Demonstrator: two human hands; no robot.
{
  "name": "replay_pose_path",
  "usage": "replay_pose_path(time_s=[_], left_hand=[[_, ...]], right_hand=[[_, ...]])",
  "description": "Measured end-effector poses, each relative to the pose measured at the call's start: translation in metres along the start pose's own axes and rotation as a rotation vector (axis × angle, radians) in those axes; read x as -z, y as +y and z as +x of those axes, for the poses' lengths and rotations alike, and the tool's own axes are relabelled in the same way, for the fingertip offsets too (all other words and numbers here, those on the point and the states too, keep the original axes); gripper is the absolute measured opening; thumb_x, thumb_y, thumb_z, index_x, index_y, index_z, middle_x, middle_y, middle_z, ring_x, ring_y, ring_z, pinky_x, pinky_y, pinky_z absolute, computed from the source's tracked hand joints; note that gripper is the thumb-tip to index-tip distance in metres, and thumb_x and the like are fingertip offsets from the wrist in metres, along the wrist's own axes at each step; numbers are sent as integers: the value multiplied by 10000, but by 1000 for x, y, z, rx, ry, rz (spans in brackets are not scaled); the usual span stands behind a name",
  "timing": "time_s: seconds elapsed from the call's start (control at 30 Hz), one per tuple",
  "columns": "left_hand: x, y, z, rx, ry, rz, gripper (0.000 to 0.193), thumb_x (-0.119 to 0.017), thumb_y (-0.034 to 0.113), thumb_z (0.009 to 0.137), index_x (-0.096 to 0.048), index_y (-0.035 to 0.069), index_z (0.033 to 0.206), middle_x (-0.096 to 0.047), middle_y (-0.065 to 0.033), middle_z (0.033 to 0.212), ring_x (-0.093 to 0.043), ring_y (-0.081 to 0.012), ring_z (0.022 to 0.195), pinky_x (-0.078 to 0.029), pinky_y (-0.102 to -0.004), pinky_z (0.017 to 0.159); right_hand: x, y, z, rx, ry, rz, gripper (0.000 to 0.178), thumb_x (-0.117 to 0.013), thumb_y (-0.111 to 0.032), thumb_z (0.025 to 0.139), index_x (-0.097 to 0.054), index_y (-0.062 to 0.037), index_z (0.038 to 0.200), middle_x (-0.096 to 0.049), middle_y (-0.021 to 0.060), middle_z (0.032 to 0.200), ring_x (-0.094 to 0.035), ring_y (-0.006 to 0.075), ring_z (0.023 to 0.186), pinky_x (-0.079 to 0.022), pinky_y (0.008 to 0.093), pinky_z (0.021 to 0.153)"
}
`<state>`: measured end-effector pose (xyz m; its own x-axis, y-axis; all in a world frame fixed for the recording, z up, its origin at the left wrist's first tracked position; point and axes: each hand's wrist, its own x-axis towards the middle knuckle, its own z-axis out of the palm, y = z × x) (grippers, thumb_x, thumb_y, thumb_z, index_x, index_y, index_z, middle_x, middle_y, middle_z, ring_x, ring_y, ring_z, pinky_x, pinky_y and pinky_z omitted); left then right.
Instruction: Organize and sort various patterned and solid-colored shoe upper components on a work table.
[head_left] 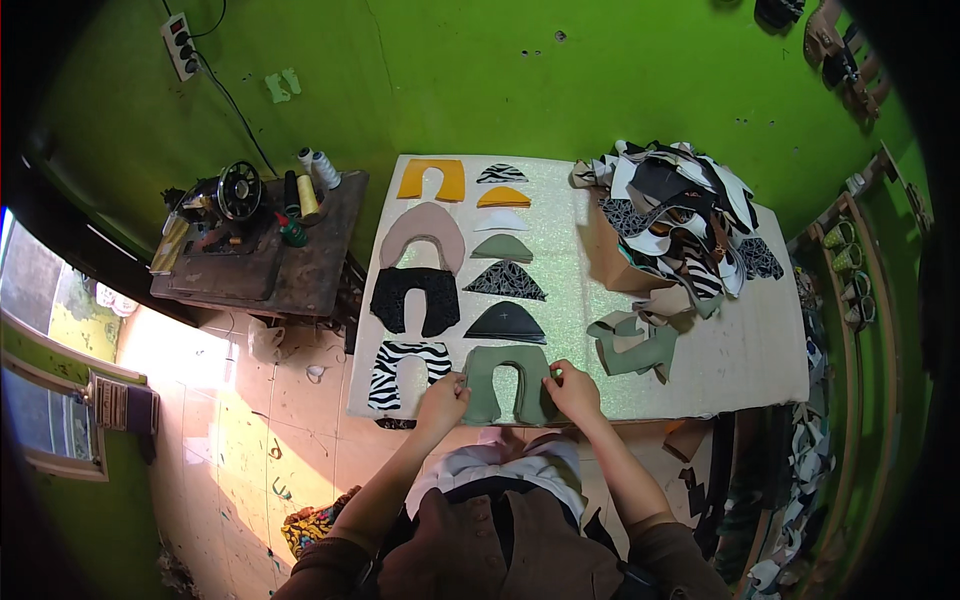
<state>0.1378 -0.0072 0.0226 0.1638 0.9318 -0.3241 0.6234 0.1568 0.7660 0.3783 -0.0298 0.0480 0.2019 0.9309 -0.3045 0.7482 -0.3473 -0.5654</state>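
At the near edge of the table lies an olive-green U-shaped fabric piece (pixel 508 357), its opening facing me. My left hand (pixel 443 402) has its fingers closed at the piece's left edge, and my right hand (pixel 575 390) pinches the right edge. Left of it is a zebra-striped U-shaped piece (pixel 439 352), close to my left hand. Behind that, a black U-shaped piece (pixel 388 290), a beige one (pixel 420 222) and a yellow one (pixel 410 181) form a column. Beside them runs a row of small curved pieces, the nearest a black one (pixel 506 322).
A cardboard box (pixel 612 255) heaped with fabric scraps (pixel 690 205) stands on the pale table (pixel 740 365), toward the right. Loose green offcuts (pixel 640 350) lie in front of it. A sewing machine (pixel 235 195) with thread cones (pixel 324 170) stands left. Shelving (pixel 860 330) lines the right wall.
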Motion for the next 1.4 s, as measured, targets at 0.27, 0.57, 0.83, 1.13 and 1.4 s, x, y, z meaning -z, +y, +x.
replay_pose_path(time_s=[0.27, 0.57, 0.83, 1.13, 1.4], left_hand=[[-25, 17, 6, -482, 182, 336, 500, -581, 213, 809, -454, -10, 1238, -487, -183, 1236, -505, -316, 1093, -421, -391, 909], [-53, 5, 12, -627, 151, 712, 530, -445, 254, 886, -357, 14, 1351, -317, -121, 1433, -312, -242, 1314, -229, -427, 1077], [-59, 2, 9, -599, 203, 767, 530, -433, 260, 888, -357, 29, 1359, -308, -108, 1441, -288, -224, 1327, -206, -410, 1087], [-62, 26, 3, -568, 206, 760, 528, -465, 234, 864, -380, 11, 1335, -311, -135, 1433, -297, -253, 1321, -225, -417, 1078], [-104, 101, 9, -699, 232, 436, 410, -506, 68, 791, -490, -1, 1195, -465, -183, 1254, -449, -338, 1162, -367, -428, 963]], right_hand=[[-22, -11, -2, 442, 277, -127, 410, -596, -166, 791, -496, -20, 1160, -496, 192, 1188, -469, 357, 1109, -405, 410, 904], [-61, -7, 4, 652, 254, -399, 489, -495, -248, 857, -433, -68, 1308, -375, 67, 1399, -326, 250, 1297, -203, 519, 1066], [-66, -6, 5, 634, 260, -394, 483, -452, -285, 876, -433, -86, 1316, -357, 55, 1416, -302, 226, 1317, -143, 527, 1085], [-46, 10, 6, 639, 176, -281, 485, -419, -300, 897, -409, -96, 1337, -321, 86, 1433, -247, 294, 1340, -129, 592, 1060], [19, 56, 14, 565, 308, -19, 384, -505, -128, 834, -483, -49, 1209, -483, 167, 1176, -432, 355, 1131, -305, 505, 982]])
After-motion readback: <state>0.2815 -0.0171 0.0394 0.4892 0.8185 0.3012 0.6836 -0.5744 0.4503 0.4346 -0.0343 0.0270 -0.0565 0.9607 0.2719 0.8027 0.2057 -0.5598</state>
